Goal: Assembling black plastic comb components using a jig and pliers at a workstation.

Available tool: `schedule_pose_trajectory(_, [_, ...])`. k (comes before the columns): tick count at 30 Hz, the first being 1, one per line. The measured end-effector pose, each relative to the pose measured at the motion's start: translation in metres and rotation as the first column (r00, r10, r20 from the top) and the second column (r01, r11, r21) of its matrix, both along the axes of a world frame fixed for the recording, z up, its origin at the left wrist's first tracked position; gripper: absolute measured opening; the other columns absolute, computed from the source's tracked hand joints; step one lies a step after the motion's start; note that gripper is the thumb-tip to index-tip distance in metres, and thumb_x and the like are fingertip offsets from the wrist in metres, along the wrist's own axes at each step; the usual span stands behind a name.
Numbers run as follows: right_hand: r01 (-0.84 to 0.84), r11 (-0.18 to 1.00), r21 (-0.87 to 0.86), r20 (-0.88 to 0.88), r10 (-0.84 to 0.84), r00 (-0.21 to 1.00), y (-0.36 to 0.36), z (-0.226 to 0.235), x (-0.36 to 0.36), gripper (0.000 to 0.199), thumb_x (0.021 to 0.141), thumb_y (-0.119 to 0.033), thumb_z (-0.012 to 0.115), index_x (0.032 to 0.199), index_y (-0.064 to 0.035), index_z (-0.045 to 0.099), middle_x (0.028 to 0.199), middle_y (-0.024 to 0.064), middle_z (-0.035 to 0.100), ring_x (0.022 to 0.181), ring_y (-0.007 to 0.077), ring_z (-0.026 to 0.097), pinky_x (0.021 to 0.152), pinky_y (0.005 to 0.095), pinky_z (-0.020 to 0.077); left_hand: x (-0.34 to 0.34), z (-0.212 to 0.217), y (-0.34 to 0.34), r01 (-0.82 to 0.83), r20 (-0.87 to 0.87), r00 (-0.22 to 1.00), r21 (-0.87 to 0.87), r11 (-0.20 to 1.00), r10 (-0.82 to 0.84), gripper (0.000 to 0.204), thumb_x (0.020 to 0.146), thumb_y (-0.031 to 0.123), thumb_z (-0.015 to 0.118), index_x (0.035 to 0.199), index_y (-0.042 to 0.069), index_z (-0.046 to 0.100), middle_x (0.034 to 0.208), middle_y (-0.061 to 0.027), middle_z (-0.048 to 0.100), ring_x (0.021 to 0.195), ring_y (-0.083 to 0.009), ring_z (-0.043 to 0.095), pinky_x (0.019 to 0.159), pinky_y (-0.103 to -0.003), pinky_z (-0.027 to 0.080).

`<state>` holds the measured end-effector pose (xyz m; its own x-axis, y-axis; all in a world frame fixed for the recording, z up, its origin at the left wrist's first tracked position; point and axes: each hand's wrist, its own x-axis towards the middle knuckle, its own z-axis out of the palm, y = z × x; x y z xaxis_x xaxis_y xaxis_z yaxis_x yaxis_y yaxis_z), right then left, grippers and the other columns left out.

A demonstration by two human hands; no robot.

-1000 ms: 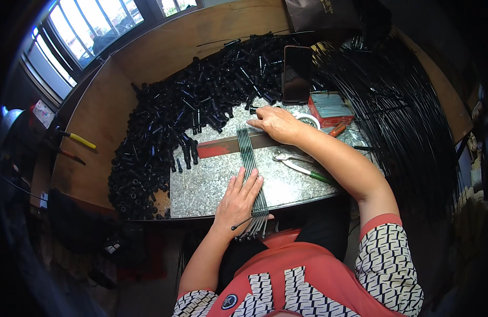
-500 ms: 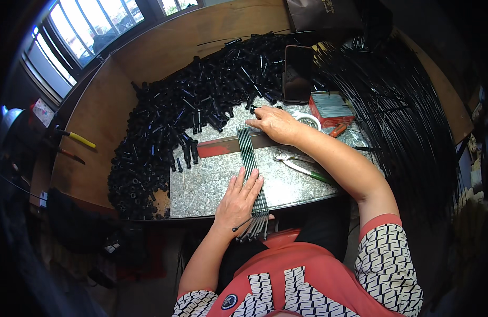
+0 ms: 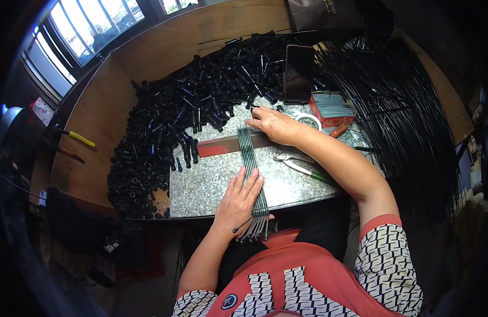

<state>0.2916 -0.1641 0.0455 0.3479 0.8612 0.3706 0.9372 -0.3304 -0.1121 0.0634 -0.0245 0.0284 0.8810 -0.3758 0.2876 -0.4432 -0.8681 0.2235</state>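
A row of thin dark cables (image 3: 246,149) lies side by side across the metal-topped work surface (image 3: 201,185), crossing a flat bar (image 3: 216,147) with a red left end. My left hand (image 3: 239,198) lies over the lower part of the cables, fingers stretched on top and thumb tip showing on their right side. The cables' lower ends, with small knobs, hang past the front edge. At the far ends of the cables my right hand (image 3: 274,125) rests over the bar, fingers bent and pointing left. Whatever its fingertips hold is hidden.
Black tubular parts (image 3: 201,90) are heaped at left and back. Long black cables (image 3: 391,100) pile up on the right. Near my right arm are pliers (image 3: 302,166), a white tape roll (image 3: 309,121), a red box (image 3: 332,108) and an upright phone (image 3: 298,74).
My right hand has shifted very slightly to the left at the cables' far ends. My left hand and the row of cables stay where they were.
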Motion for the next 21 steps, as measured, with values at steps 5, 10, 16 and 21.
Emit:
schedule_pose_trajectory(5, [-0.09,0.985,0.149,-0.046,0.098,0.994,-0.012,0.011,-0.005,0.046,0.077,0.007,0.054,0.12,-0.0044,0.059,0.105,0.0137,0.057,0.1,0.0308,0.057,0.085,0.0375,0.0495,0.0,-0.001,0.0,-0.003,-0.01,1.0,-0.008,1.0,0.003,0.09,0.071,0.056,0.069,0.135,-0.001,0.044,0.144,-0.0192,0.037,0.136,-0.0425,0.028,0.108,-0.052,0.028])
schedule_pose_trajectory(10, [0.281,0.955,0.099,0.179,-0.295,0.939,-0.076,0.034,0.017,0.039,0.073,0.005,0.055,0.111,-0.002,0.062,0.099,0.0136,0.061,0.098,0.0312,0.059,0.083,0.038,0.0505,-0.002,0.0,0.001,-0.011,-0.021,1.0,-0.016,1.0,0.011,0.091,0.07,0.055,0.072,0.136,0.001,0.042,0.144,-0.018,0.038,0.137,-0.0412,0.027,0.11,-0.053,0.027])
schedule_pose_trajectory(16, [0.654,0.694,-0.301,0.201,-0.624,0.755,-0.158,0.036,0.041,0.017,0.078,-0.004,0.052,0.079,-0.0003,0.068,0.087,0.0218,0.067,0.078,0.0384,0.066,0.071,0.045,0.0531,-0.002,-0.001,0.002,0.008,0.004,1.0,-0.011,1.0,-0.008,0.088,0.074,0.057,0.066,0.136,-0.002,0.043,0.145,-0.0192,0.037,0.136,-0.0431,0.027,0.109,-0.053,0.027])
schedule_pose_trajectory(21, [0.635,0.728,-0.259,0.15,-0.619,0.771,-0.166,0.034,0.038,0.011,0.079,-0.005,0.056,0.081,0.0007,0.065,0.088,0.0205,0.064,0.084,0.0372,0.064,0.073,0.0439,0.0514,-0.003,0.002,0.004,-0.034,0.041,0.999,0.134,0.99,0.029,0.1,0.064,0.058,0.075,0.14,0.005,0.039,0.148,-0.0196,0.03,0.14,-0.0406,0.02,0.112,-0.053,0.02])
